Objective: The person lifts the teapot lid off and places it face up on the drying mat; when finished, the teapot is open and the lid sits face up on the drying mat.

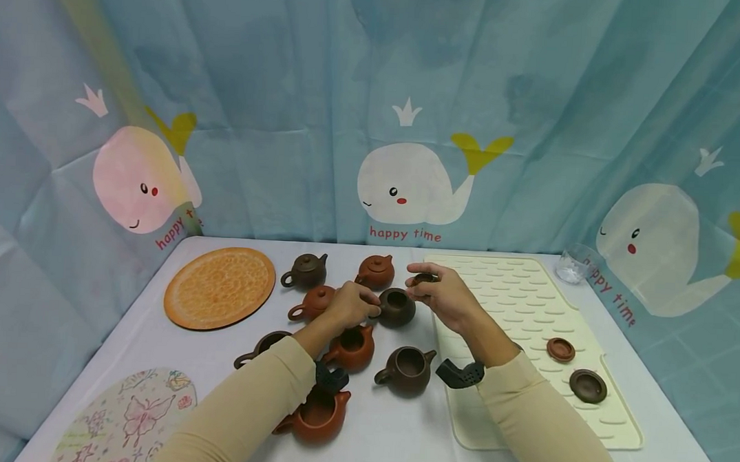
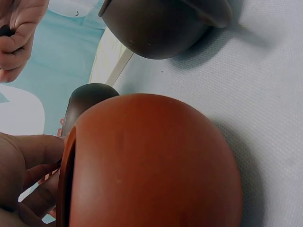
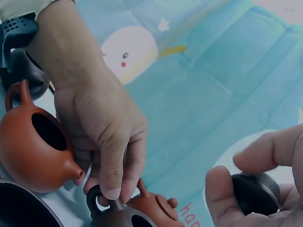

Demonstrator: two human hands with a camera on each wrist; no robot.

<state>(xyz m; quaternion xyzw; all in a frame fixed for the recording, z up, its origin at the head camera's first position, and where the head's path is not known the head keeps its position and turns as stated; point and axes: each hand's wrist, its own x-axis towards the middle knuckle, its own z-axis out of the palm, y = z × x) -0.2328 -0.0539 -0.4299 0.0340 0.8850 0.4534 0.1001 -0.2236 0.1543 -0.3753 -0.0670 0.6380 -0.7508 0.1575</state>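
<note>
My left hand (image 1: 349, 307) pinches the handle (image 3: 93, 202) of a lidless dark brown teapot (image 1: 397, 313) standing on the white table. Just right of that teapot, my right hand (image 1: 446, 298) holds a small dark lid (image 3: 255, 193) between thumb and fingers, raised above the table. The teapot's round opening faces up. Below my left hand sits a reddish-brown teapot (image 1: 354, 349) without a lid; it fills much of the left wrist view, where the pinched handle is mostly hidden. Another open dark teapot (image 1: 409, 370) stands nearer.
Lidded teapots, one dark (image 1: 306, 272) and two reddish (image 1: 376, 271), stand behind. A cream mat (image 1: 479, 418) at right bears a red lid (image 1: 560, 349) and a dark lid (image 1: 588, 386). A clear glass bowl (image 1: 574, 266) stands beyond; a round orange-brown mat (image 1: 220, 288) lies left.
</note>
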